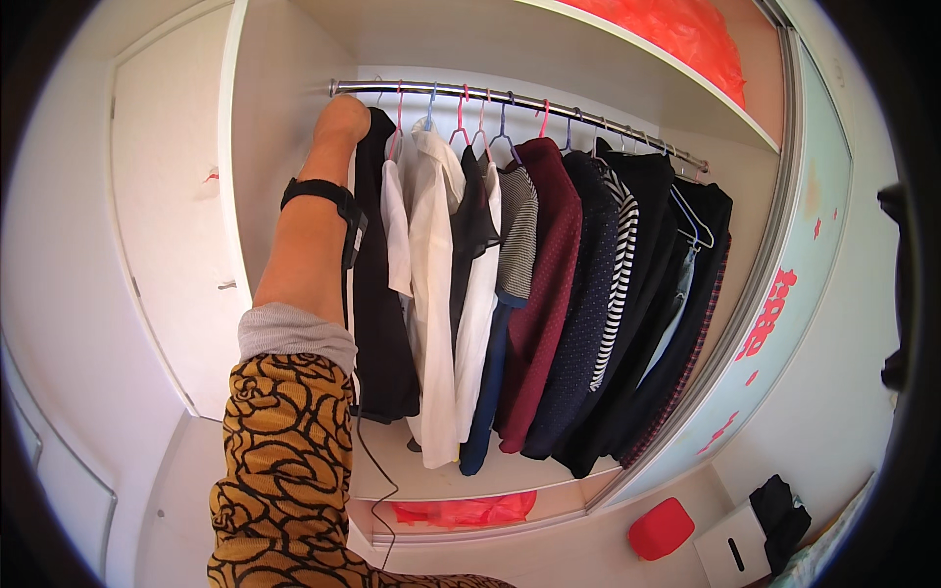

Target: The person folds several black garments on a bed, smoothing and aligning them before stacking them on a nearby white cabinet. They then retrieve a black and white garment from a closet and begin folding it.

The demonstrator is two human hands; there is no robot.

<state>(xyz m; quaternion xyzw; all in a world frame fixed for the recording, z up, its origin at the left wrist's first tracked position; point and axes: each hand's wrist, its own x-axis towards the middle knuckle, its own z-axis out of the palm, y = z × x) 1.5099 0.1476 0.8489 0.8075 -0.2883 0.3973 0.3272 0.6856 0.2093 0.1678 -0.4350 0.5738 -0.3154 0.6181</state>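
My left hand point(342, 117) is raised to the left end of a metal closet rod point(507, 101), beside the shoulder of a black garment point(381, 294). Its fingers are hidden behind the back of the hand, so I cannot tell whether it grips anything. A black strap with a small device point(353, 228) circles the wrist. Right of the hand hang a white shirt point(431, 294), a striped short-sleeved top point(519, 228), a maroon shirt point(544, 279) and a dotted dark shirt point(588, 294), on coloured hangers. Further right an empty-looking white hanger point(692, 217) shows among dark clothes. My right hand is out of view.
Red plastic bags lie on the upper shelf point(706, 125) and in the low compartment point(470, 508). A sliding door point(779, 294) with red decorations borders the closet's right. A red stool point(662, 528) and white box point(731, 547) stand lower right. A thin cable point(378, 459) hangs by my arm.
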